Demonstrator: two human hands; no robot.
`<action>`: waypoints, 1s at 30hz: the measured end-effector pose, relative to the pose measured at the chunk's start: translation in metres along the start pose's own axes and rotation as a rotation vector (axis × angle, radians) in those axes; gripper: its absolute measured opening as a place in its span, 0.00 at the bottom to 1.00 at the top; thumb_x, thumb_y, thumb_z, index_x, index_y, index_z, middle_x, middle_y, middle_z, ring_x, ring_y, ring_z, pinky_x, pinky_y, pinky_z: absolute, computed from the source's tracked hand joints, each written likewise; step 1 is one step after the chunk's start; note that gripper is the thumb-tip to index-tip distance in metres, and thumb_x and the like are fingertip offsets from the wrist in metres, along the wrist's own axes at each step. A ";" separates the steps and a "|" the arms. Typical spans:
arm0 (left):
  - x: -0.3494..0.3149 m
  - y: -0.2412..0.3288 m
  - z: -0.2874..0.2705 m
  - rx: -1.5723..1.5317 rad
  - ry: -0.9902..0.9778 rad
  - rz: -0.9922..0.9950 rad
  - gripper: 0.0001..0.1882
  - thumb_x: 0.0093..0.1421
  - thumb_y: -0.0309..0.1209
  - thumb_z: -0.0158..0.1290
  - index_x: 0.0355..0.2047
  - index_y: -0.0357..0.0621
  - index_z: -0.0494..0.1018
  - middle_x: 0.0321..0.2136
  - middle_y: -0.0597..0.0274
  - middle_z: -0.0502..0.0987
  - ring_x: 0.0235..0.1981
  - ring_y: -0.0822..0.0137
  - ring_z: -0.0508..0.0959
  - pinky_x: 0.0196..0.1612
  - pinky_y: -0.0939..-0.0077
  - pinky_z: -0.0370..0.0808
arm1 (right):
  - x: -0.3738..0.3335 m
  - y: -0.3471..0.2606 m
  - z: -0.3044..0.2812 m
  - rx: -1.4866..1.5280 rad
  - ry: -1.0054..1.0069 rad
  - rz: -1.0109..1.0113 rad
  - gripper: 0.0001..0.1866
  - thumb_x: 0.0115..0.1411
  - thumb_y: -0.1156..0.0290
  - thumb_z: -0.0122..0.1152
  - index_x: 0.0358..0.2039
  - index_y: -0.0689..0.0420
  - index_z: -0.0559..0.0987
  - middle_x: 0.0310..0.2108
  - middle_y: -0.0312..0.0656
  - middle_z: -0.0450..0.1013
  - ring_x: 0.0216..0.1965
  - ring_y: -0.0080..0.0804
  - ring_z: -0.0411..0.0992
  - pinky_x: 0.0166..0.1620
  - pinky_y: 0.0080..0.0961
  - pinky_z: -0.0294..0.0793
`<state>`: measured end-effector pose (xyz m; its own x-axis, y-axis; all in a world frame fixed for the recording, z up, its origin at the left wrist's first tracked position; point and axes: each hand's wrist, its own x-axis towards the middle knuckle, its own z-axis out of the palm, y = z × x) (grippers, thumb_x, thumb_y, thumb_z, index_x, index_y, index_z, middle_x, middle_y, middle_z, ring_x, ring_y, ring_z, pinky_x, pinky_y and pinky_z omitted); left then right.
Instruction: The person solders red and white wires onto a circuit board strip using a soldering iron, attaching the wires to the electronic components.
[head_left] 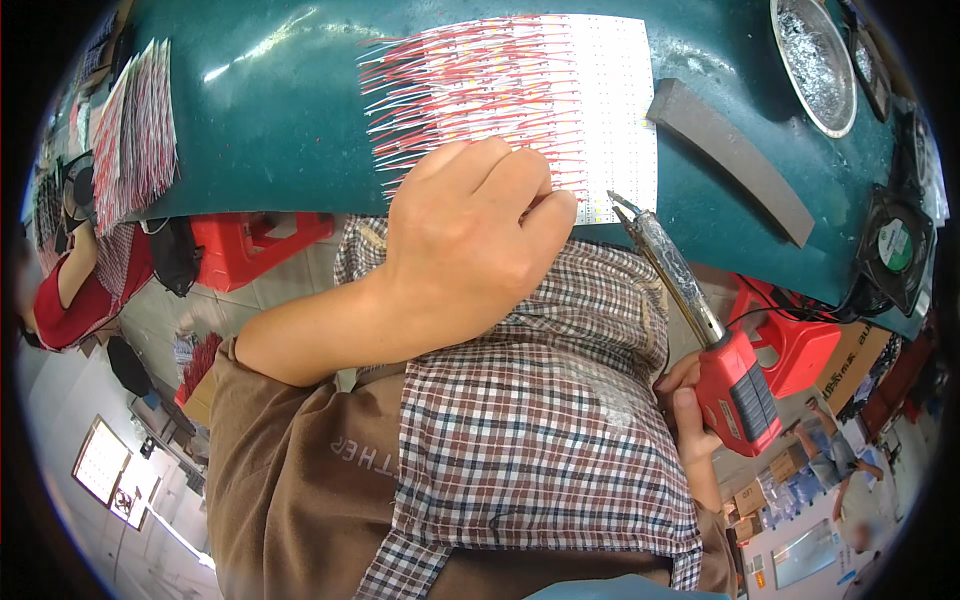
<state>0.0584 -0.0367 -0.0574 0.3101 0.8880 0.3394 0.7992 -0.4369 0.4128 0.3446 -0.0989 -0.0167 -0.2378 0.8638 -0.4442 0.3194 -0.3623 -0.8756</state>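
A white circuit board sheet (620,95) lies on the green table, with rows of thin red and white wires (490,85) spreading over its left part. My left hand (470,235) is over the board's near edge, its fingers curled tight and their tips hidden beneath it. Whatever the fingers pinch cannot be made out. In my right hand (690,410) is a soldering iron (740,395) with a red and black handle. Its metal shaft points up and left, and the dark tip is at the board's near right corner, just right of my left hand.
Right of the board lies a curved-looking grey bar (740,155). Beyond it are a metal bowl (815,65) and a black fan (893,245). More wired boards (135,140) hang over the table at left, near a co-worker's red sleeve (85,285). Red stools (240,255) stand below.
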 end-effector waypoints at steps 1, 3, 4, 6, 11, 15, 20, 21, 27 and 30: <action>0.000 0.000 0.000 0.000 0.000 0.000 0.13 0.39 0.23 0.62 0.28 0.45 0.77 0.22 0.68 0.69 0.24 0.68 0.71 0.26 0.72 0.65 | 0.000 0.000 0.000 0.015 -0.005 -0.023 0.10 0.56 0.69 0.57 0.30 0.61 0.67 0.25 0.45 0.68 0.28 0.30 0.65 0.34 0.24 0.66; 0.000 0.001 0.000 0.002 0.006 -0.001 0.13 0.39 0.23 0.62 0.28 0.45 0.77 0.22 0.68 0.69 0.23 0.68 0.71 0.26 0.72 0.65 | -0.001 0.002 -0.002 0.006 -0.017 -0.022 0.10 0.56 0.69 0.57 0.30 0.61 0.67 0.25 0.45 0.68 0.28 0.30 0.65 0.34 0.24 0.67; 0.000 0.001 0.000 0.001 0.006 -0.001 0.13 0.39 0.23 0.62 0.28 0.45 0.77 0.22 0.68 0.69 0.23 0.68 0.71 0.26 0.72 0.65 | -0.001 0.002 -0.002 -0.003 -0.030 -0.023 0.09 0.56 0.70 0.57 0.30 0.61 0.68 0.25 0.45 0.68 0.28 0.30 0.65 0.34 0.24 0.67; 0.001 0.002 0.000 0.014 0.004 0.001 0.12 0.39 0.23 0.62 0.28 0.46 0.77 0.22 0.68 0.69 0.23 0.68 0.71 0.25 0.72 0.65 | -0.002 0.003 -0.001 0.017 -0.016 -0.021 0.09 0.56 0.70 0.56 0.31 0.62 0.68 0.25 0.45 0.68 0.28 0.30 0.65 0.35 0.25 0.67; 0.001 0.002 -0.011 0.062 -0.038 -0.025 0.13 0.40 0.23 0.62 0.29 0.45 0.77 0.22 0.67 0.69 0.23 0.67 0.71 0.25 0.72 0.65 | 0.000 0.002 0.000 0.082 0.015 -0.019 0.10 0.56 0.71 0.56 0.33 0.63 0.69 0.26 0.45 0.68 0.28 0.30 0.66 0.35 0.25 0.68; 0.004 0.001 -0.030 0.096 -0.026 -0.006 0.13 0.40 0.23 0.62 0.29 0.45 0.77 0.23 0.67 0.70 0.24 0.66 0.71 0.26 0.72 0.65 | -0.001 0.000 -0.005 0.075 -0.004 -0.089 0.11 0.57 0.74 0.56 0.40 0.65 0.73 0.28 0.42 0.71 0.29 0.31 0.70 0.37 0.29 0.71; 0.001 0.004 -0.013 -0.039 -0.031 0.016 0.13 0.41 0.23 0.62 0.30 0.44 0.77 0.24 0.67 0.71 0.25 0.66 0.72 0.26 0.72 0.66 | -0.005 -0.001 -0.004 0.052 0.020 -0.007 0.11 0.57 0.73 0.57 0.40 0.65 0.74 0.28 0.41 0.72 0.30 0.31 0.71 0.37 0.29 0.71; 0.000 0.004 -0.009 -0.058 -0.036 0.006 0.13 0.41 0.23 0.62 0.30 0.44 0.77 0.24 0.66 0.71 0.25 0.66 0.72 0.26 0.72 0.66 | -0.006 0.001 -0.005 0.040 0.011 -0.013 0.10 0.56 0.74 0.57 0.38 0.65 0.75 0.28 0.42 0.72 0.30 0.31 0.71 0.37 0.29 0.71; -0.004 0.001 0.002 -0.043 -0.018 -0.006 0.13 0.40 0.23 0.62 0.30 0.45 0.77 0.24 0.67 0.71 0.25 0.67 0.72 0.26 0.72 0.66 | -0.006 0.006 -0.005 0.022 -0.013 -0.035 0.06 0.55 0.76 0.57 0.32 0.65 0.76 0.27 0.42 0.72 0.29 0.32 0.70 0.36 0.29 0.72; -0.003 0.001 0.002 -0.035 -0.026 -0.011 0.13 0.40 0.22 0.62 0.30 0.44 0.77 0.24 0.67 0.71 0.24 0.67 0.72 0.26 0.72 0.66 | -0.002 0.010 -0.006 0.084 -0.040 -0.053 0.04 0.55 0.78 0.56 0.31 0.65 0.75 0.27 0.43 0.71 0.29 0.33 0.70 0.35 0.30 0.72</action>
<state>0.0594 -0.0400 -0.0595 0.3150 0.8959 0.3132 0.7841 -0.4316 0.4460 0.3536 -0.1023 -0.0235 -0.2896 0.8684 -0.4025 0.2282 -0.3458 -0.9102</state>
